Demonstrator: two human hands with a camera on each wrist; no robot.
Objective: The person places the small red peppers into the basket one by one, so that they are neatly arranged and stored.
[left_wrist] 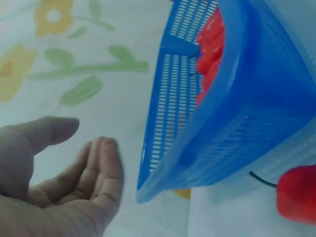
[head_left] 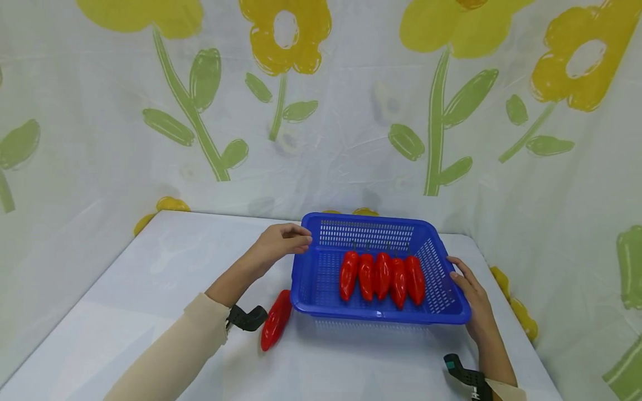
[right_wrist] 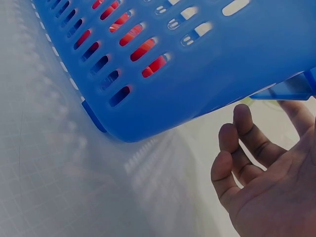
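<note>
A blue plastic basket (head_left: pixel 378 316) with slotted walls stands over the right part of the white table. Several red chili peppers (head_left: pixel 383 277) lie side by side in it, dark stems pointing to the far wall. My right hand (head_left: pixel 473 298) holds the basket's right rim; in the right wrist view its fingers (right_wrist: pixel 232 138) are bent below the rim. Beside the left rim is my left hand (head_left: pixel 281 243); the left wrist view shows it apart from the basket, with loosely bent fingers (left_wrist: pixel 106 168) and nothing between them. One more red pepper (head_left: pixel 276 321) lies on the table, left of the basket.
The white table (head_left: pixel 165 267) extends left and forward of the basket. A flower-patterned cloth (head_left: pixel 341 167) hangs behind and at both sides, close to the basket's far edge. Dark wrist camera mounts (head_left: pixel 248 318) sit on both wrists.
</note>
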